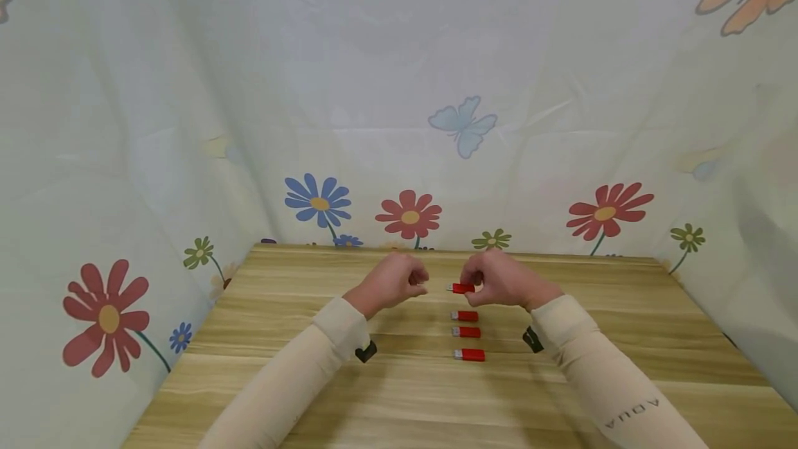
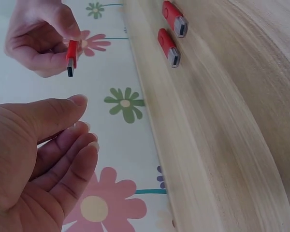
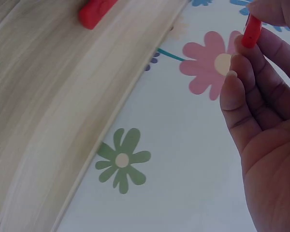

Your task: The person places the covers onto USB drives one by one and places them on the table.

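Note:
My right hand (image 1: 501, 279) pinches a red USB stick (image 2: 73, 50) between thumb and fingers above the far part of the table. Its metal plug points left and looks bare in the left wrist view. Facing it from the left is my left hand (image 1: 391, 283), thumb and fingers loosely curved and apart, with nothing visible between them. Three more red USB sticks lie in a column nearer to me: a far one (image 1: 467, 316), a middle one (image 1: 470, 332) and a near one (image 1: 472, 355). In the left wrist view, clear caps cover the plugs of two of them.
The wood-grain table (image 1: 280, 338) ends just beyond my hands. A pale curtain (image 1: 374, 89) printed with flowers and butterflies hangs behind it and along both sides. Dark wrist bands (image 1: 366, 351) show under both cream sleeves.

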Motion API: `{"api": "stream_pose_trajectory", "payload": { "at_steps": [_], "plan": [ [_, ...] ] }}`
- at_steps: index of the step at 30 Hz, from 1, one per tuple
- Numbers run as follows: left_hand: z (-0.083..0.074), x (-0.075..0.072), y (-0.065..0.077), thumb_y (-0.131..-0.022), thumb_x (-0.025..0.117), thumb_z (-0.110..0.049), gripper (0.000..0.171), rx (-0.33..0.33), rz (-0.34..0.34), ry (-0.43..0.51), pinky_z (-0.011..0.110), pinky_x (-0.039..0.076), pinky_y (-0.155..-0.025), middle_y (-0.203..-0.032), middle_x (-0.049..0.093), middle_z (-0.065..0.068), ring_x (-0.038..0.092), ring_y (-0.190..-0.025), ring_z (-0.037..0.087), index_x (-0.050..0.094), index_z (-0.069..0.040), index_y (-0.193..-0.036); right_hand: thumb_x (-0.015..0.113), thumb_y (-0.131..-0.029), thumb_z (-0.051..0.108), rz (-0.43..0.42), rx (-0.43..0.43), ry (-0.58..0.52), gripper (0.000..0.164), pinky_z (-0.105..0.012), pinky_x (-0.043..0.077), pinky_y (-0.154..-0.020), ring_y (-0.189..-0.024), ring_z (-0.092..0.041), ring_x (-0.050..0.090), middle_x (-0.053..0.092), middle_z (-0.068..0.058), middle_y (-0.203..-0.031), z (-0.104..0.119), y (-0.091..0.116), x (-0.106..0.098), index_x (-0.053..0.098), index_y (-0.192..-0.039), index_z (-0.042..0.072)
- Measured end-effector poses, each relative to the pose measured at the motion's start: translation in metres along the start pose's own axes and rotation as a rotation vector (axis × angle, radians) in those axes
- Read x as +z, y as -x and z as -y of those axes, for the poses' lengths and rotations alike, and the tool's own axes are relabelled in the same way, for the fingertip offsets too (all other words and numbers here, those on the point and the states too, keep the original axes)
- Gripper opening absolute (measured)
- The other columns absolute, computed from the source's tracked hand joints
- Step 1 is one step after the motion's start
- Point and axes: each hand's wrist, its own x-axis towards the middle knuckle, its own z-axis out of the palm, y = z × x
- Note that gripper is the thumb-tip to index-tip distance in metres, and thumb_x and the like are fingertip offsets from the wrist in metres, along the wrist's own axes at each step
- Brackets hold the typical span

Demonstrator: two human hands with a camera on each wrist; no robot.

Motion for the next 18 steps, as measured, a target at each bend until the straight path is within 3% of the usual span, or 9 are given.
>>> {"api": "stream_pose_trajectory", "payload": {
  "at_steps": [8,13,18],
  "plan": [
    [-0.001,-0.006,0.006,-0.090,0.080,-0.019,0.022,0.015,0.006,0.049,0.021,0.057,-0.078,-0.094,0.075,-0.001,0.064,-0.078,0.005,0.078,-0.007,-0.109,0.078,-0.083,0.017,-0.008,-0.024,-0.031,0.005,-0.023,0.052,-0.063,-0.068,-0.011,0.057,0.066,0.011,-0.078,0.006,0.001,-0.005,0.078,-0.083,0.012],
    [-0.001,-0.006,0.009,-0.088,0.081,-0.020,0.023,0.018,0.005,0.100,0.020,0.057,-0.076,-0.092,0.075,-0.003,0.065,-0.077,0.005,0.078,-0.008,-0.108,0.080,-0.082,0.015,-0.001,-0.004,-0.066,0.004,-0.023,0.054,-0.064,-0.070,-0.014,0.061,0.067,0.011,-0.081,0.006,0.005,-0.006,0.078,-0.085,0.017],
    [-0.004,-0.005,0.013,-0.088,0.082,-0.021,0.024,0.011,-0.015,0.171,0.021,0.057,-0.076,-0.093,0.077,-0.003,0.067,-0.077,0.004,0.079,-0.010,-0.109,0.080,-0.083,0.015,-0.020,-0.038,-0.102,0.004,-0.023,0.055,-0.064,-0.069,-0.011,0.061,0.068,0.010,-0.082,0.005,0.008,-0.006,0.079,-0.086,0.018]
  ]
}}
